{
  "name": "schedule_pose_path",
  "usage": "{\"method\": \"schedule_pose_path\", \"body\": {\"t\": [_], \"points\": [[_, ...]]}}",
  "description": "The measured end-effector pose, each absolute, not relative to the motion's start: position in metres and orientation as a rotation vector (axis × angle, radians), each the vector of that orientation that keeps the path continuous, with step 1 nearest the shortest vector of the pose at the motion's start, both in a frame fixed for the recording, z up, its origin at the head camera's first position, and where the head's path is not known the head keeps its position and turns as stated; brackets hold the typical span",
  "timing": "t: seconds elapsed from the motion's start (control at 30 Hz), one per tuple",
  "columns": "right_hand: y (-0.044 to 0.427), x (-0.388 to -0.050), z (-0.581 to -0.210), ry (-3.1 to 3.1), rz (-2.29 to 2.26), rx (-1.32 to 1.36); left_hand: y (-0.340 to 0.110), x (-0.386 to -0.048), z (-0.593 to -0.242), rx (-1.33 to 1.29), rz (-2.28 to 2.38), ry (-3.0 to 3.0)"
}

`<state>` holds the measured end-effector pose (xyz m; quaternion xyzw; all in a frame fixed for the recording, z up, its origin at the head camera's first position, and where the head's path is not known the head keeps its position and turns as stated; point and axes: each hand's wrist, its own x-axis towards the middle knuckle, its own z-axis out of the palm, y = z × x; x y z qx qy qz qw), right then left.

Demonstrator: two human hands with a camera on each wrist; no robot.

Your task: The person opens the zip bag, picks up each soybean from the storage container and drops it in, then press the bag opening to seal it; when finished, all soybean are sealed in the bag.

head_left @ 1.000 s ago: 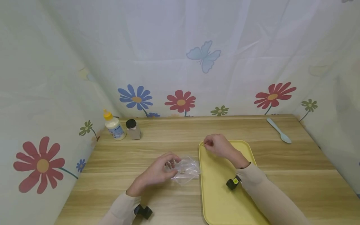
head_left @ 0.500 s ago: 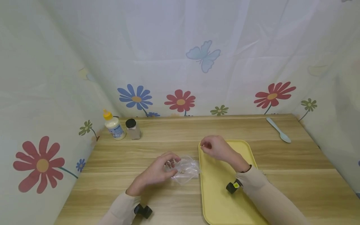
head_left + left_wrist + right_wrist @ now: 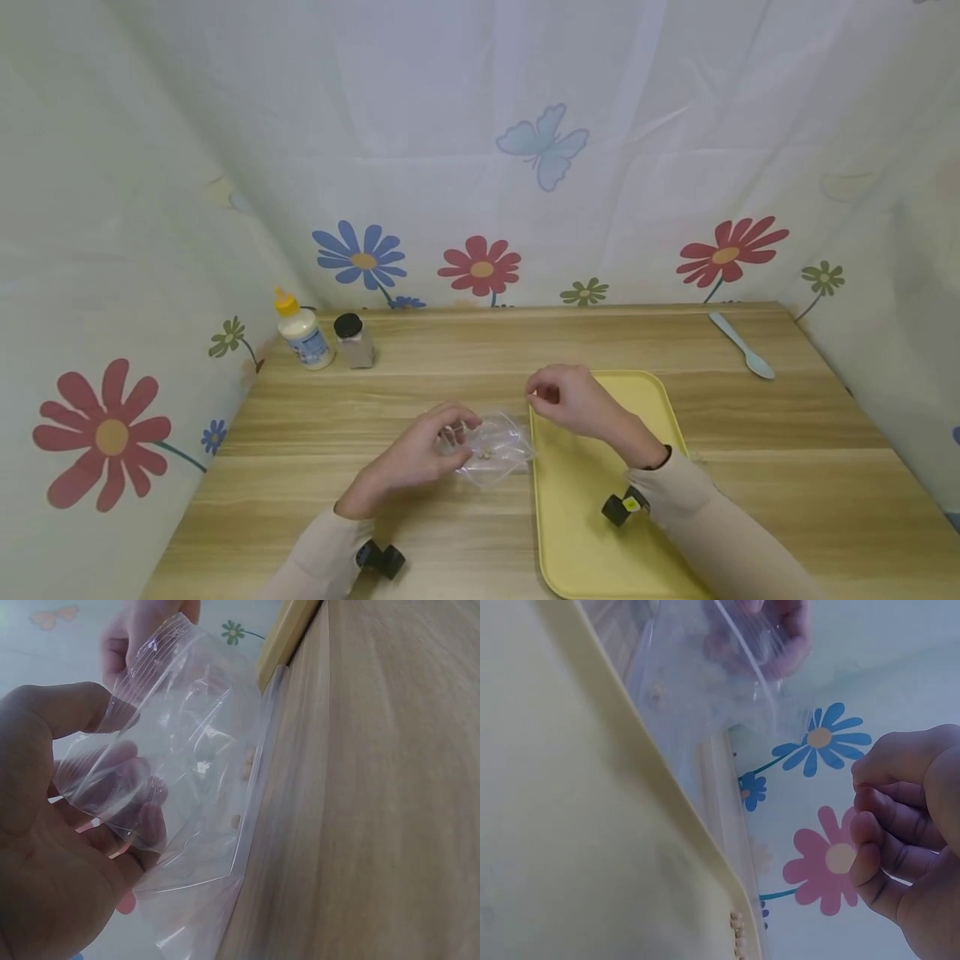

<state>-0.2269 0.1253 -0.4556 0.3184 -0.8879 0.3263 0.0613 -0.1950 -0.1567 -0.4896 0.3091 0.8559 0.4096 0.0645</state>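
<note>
My left hand [image 3: 420, 450] holds a clear plastic bag [image 3: 498, 454] by its mouth, with the thumb and fingers spread apart. The left wrist view shows the fingers through the film and a few small tan beads [image 3: 247, 771] low in the bag. Over the far left corner of the yellow tray [image 3: 592, 533], my right hand [image 3: 573, 400] has thumb and index fingertips together. A tiny pale speck, apparently a bead, shows at these tips; the fingers mostly hide it. Several round beads [image 3: 739, 937] line the tray's edge in the right wrist view.
A bottle with a yellow nozzle [image 3: 307, 340] and a black-lidded jar [image 3: 356, 346] stand at the back left of the wooden table [image 3: 450, 342]. A pale blue spoon [image 3: 742, 346] lies at the back right. Flowered cloth hangs behind and at the sides.
My right hand has moved a little left and nearer to me, from over the tray towards the bag, with its fingertips together. The left hand and the bag have barely moved.
</note>
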Motion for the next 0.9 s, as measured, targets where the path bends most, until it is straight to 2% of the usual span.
{"method": "schedule_pose_path", "body": {"t": [0.9], "points": [[0.107, -0.198, -0.437, -2.571, 1.079, 1.138, -0.157, -0.196, -0.491, 0.950, 1.223, 2.597]]}}
